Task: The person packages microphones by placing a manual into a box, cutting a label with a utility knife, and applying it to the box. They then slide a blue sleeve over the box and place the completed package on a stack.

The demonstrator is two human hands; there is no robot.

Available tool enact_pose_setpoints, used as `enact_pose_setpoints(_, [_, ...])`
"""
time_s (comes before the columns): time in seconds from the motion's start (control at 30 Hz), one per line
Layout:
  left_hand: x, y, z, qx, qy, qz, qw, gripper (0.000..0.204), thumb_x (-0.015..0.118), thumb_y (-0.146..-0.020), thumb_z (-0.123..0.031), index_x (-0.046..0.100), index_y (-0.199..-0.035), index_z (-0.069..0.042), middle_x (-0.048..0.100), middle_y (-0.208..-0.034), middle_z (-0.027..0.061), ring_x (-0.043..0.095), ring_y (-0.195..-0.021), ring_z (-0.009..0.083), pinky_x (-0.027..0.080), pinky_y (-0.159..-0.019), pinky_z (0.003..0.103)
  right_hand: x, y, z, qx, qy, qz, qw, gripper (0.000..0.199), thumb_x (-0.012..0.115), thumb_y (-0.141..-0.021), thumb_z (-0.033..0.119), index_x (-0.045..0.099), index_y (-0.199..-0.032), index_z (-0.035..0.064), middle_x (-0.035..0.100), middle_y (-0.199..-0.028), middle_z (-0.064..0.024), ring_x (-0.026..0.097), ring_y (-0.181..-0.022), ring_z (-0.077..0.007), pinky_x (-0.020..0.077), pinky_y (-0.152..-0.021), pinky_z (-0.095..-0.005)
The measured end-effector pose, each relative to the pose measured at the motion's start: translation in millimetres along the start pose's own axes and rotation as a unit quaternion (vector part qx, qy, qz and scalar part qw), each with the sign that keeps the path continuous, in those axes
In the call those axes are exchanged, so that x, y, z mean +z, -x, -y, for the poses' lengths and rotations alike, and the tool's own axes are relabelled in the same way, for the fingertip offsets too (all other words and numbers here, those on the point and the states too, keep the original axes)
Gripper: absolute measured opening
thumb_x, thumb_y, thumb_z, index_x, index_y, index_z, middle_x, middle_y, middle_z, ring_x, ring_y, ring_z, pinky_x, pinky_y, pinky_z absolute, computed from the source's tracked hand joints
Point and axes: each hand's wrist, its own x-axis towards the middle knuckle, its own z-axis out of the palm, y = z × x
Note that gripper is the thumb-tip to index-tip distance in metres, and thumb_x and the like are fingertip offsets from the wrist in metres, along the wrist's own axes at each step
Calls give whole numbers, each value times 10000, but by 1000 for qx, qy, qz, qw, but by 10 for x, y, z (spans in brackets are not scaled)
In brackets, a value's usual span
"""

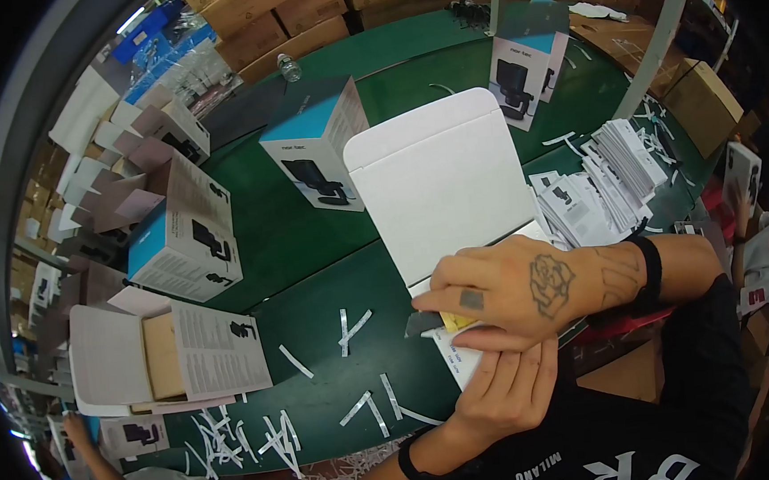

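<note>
An open white cardboard box (443, 182) stands before me at the table's near edge, its big lid flap raised. My right hand (508, 289), with a tattooed back and a dark wristband, lies across the box's near part with fingers bent. Under those fingers show a yellow patch (458, 321) and a dark grey piece (423, 325); what they belong to is hidden. My left hand (506, 390) is just below, fingers curled round the box's near side and touching the right hand. The palms and most of the box's inside are hidden.
Printed boxes (317, 147) stand on the green table (314, 254), with an open box (165, 349) at left. Paper strips (278, 439) litter the near edge. Stacked leaflets (612, 179) lie at right. Another person's arm (106, 469) shows at lower left.
</note>
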Motion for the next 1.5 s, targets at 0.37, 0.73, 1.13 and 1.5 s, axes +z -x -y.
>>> enact_pose_setpoints(0.37, [-71,-45,-26,-22,-8,4,1000,244,623,-928,-130,751,-1111,-30,762,-1055,78,731,-995,201,537,-956,333,-375,16,-153,34,-81,-118,989,109,653,-867,81,682,-972,71,697,-868,-69,679,-732,-201,534,-596,-311])
enact_pose_setpoints(0.73, [-194,-389,-544,-90,71,32,993,352,795,-836,-204,733,-1134,-27,711,-1257,167,703,-1151,249,523,-976,354,-872,638,-472,370,-410,-350,757,769,555,-1021,539,409,-1521,-27,732,-908,-95,495,-546,-57,369,-483,-199])
enact_pose_setpoints(1.13, [-18,-923,-1107,-6,-77,5,997,521,768,-868,-353,650,-1251,-20,636,-1289,188,621,-1158,382,529,-868,451,-1461,1707,230,58,5,-198,979,705,686,-887,501,603,-1293,-69,728,-1022,-218,741,-872,-327,593,-704,-349])
enact_pose_setpoints(1.5, [53,-632,-810,-8,138,74,988,627,784,-860,-381,625,-1274,62,618,-1349,244,700,-1098,379,574,-932,458,-1093,1934,86,38,-28,-189,981,620,829,-745,267,635,-1282,25,729,-1049,-116,728,-728,-242,587,-590,-320])
